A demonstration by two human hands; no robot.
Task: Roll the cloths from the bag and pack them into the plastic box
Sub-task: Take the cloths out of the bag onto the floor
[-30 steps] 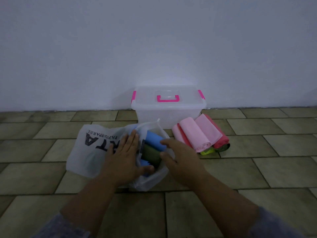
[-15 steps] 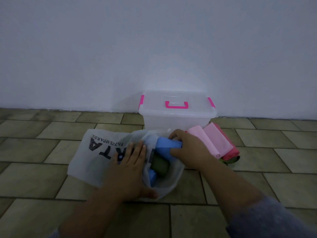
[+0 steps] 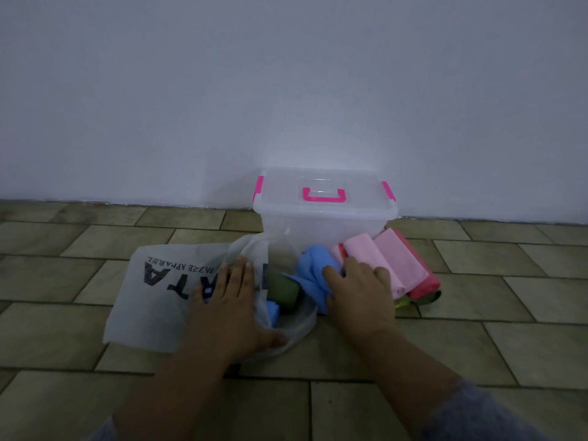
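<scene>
Pinning bag [image 3: 152, 300] with your flat left hand [image 3: 229, 310] as anchor | your right hand [image 3: 359, 294] gripping blue cloth [image 3: 310, 265] for extraction

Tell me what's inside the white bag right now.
Inside the bag, a dark green rolled cloth and a small blue cloth show. The left hand and the printed side hide anything deeper.
</scene>
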